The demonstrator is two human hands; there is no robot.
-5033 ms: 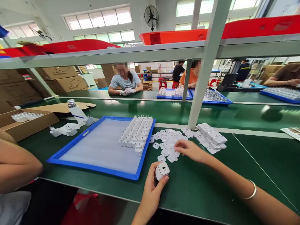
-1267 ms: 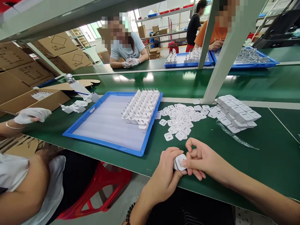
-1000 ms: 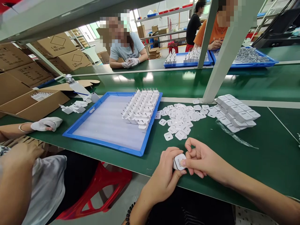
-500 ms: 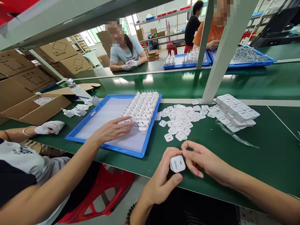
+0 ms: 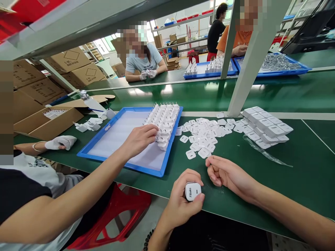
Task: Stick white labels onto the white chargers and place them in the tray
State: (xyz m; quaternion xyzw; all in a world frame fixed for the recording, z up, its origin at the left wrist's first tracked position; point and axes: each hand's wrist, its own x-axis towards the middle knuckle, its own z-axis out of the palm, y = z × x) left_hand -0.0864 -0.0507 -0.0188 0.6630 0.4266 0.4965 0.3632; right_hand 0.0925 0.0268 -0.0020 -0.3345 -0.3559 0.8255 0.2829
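A white rounded-square charger [image 5: 193,191] with dark lettering and a small slot faces up in my left hand [image 5: 183,198], its fingers and thumb wrapped round the sides. To its right, above the green table, my right hand [image 5: 222,171] has curled fingers, with thumb and forefinger tips together; whatever they may pinch is too small to make out. Loose white square plates [image 5: 202,134] lie in a pile beyond my hands. Stacked white square pieces [image 5: 267,125] sit at the right, beside a clear plastic strip [image 5: 267,152].
A neighbour's bare hand [image 5: 141,139] touches white plug pieces [image 5: 166,122] in a blue-rimmed tray [image 5: 162,167]. Their gloved hand [image 5: 61,142] rests at left, near an open carton [image 5: 49,127]. A slanted metal post [image 5: 244,76] rises behind the plates.
My left hand has moved slightly left and down, its thumb now against the charger. My right hand has drawn away from it with fingers curled in. The neighbour's hand has closed on a plug piece.
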